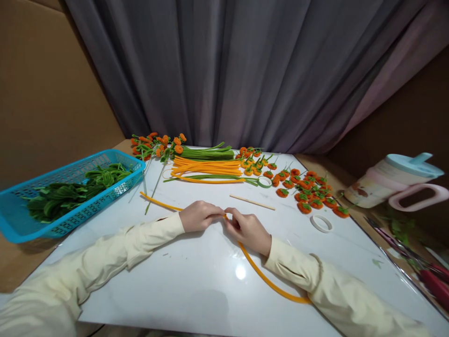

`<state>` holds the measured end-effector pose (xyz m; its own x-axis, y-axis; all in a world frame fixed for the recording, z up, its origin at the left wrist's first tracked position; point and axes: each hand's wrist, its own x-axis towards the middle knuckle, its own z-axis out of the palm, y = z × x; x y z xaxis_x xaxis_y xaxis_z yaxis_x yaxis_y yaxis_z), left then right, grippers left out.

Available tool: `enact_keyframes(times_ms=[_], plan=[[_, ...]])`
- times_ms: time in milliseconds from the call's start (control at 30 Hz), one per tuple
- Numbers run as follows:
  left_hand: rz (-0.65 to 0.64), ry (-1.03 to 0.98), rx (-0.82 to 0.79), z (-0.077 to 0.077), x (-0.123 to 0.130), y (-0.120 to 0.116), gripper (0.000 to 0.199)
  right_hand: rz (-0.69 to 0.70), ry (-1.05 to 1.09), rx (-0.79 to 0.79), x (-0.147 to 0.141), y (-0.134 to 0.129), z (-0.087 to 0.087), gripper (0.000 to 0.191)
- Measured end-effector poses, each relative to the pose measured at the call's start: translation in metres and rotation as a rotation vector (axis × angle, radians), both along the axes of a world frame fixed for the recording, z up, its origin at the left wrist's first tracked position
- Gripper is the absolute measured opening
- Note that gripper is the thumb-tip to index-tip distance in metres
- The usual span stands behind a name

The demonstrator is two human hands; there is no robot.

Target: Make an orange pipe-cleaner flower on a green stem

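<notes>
An orange pipe cleaner (261,272) runs through both hands above the white table. My left hand (200,216) is closed on it, fingertips pinched near its middle, and one end sticks out to the left behind that hand. Close beside it, my right hand (248,230) pinches the same pipe cleaner with thumb and forefinger. From there the other part curves down to the right, passing by the right sleeve. Just beyond the hands lies a thin wooden stick (251,202). Farther back is a bundle of orange pipe cleaners (210,166).
Green pipe cleaners (206,153) and orange fuzzy flowers (308,187) lie at the back. A blue basket (70,222) of green leaves stands left. On the right are a white tape roll (321,223), a lidded cup (382,180) and red-handled tools (433,281). A green tape roll (264,182) lies mid-table.
</notes>
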<state>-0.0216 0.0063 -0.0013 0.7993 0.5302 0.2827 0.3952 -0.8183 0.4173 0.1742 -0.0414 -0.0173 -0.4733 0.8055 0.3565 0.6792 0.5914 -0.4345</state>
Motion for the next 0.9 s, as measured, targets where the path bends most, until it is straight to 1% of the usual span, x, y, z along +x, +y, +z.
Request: enact_keyframes(times_ms=[100, 233, 333, 433, 600, 733, 833, 900], plan=[[0.028, -0.034, -0.040, 0.0000, 0.0005, -0.0007, 0.022, 0.015, -0.021, 0.015, 0.0006, 0.0008, 0.0004, 0.018], [0.058, -0.054, -0.066, 0.0039, 0.0010, -0.0027, 0.021, 0.023, -0.065, 0.040, 0.0006, 0.0002, 0.0037, 0.016], [0.057, -0.062, -0.081, 0.0058, 0.0013, -0.0037, 0.021, 0.014, -0.132, 0.057, 0.0002, -0.0009, 0.0067, 0.015], [0.048, -0.078, -0.083, 0.0045, 0.0013, -0.0036, 0.022, -0.001, -0.169, 0.071, 0.0001, -0.0010, 0.0080, 0.016], [0.067, -0.161, -0.068, -0.0006, 0.0022, -0.0039, 0.021, -0.006, -0.108, 0.064, -0.0007, -0.0003, 0.0070, 0.021], [0.110, -0.188, -0.081, -0.0009, 0.0033, -0.0077, 0.020, -0.075, -0.083, 0.058, -0.0006, -0.0002, 0.0067, 0.015], [0.144, -0.212, -0.079, -0.0011, 0.0036, -0.0096, 0.021, -0.122, -0.080, 0.086, 0.0023, 0.0015, 0.0073, 0.019], [0.164, -0.221, -0.075, -0.0020, 0.0036, -0.0097, 0.021, -0.122, -0.095, 0.095, 0.0044, 0.0032, 0.0082, 0.020]])
